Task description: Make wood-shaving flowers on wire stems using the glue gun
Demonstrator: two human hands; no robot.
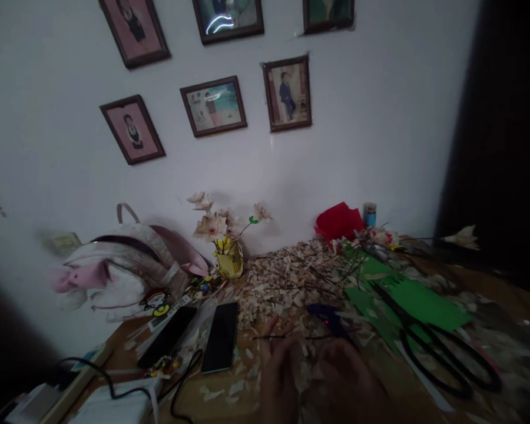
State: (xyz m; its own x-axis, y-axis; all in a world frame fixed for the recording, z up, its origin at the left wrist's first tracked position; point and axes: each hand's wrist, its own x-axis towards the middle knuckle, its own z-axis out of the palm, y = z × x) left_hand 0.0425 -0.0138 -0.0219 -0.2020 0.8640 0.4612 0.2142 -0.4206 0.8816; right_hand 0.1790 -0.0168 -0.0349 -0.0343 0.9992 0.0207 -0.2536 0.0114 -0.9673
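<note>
Pale plaster wall [371, 135] rises behind everything, hung with dark-framed portrait photographs [214, 106] that tilt in the wide view. Below it runs a honey-brown wooden tabletop [221, 391], heavily littered with a rough drift of cream paper scraps [287, 282].

Both bare hands sit close together at 6 o'clock, dim and blurred at the bottom edge. The left hand [280, 374] raises its spread fingers [269, 333], while the right hand [348, 383] curves downward just beside it. A thin dark twig [287, 337] runs sideways across the left fingers toward the right hand. Whether either hand grips it cannot be told. Just past the right hand, a chunky blue-black hot glue gun [329, 315] with a tiny red light lies among the scraps.

At 3 o'clock, long black-handled scissors [446, 365] rest on smooth green paper sheets [406, 300]. Crumpled red crepe paper [338, 222] sits at 1 o'clock beside a slim blue cylindrical tin [370, 215]. At 11 o'clock, a glossy yellow vase [228, 258] holds pale petalled paper flowers [211, 227]. Two black smartphones [219, 337] lie at 9 to 10 o'clock, and a quilted white-and-pink backpack [123, 271] slumps against the wall further out.
</note>
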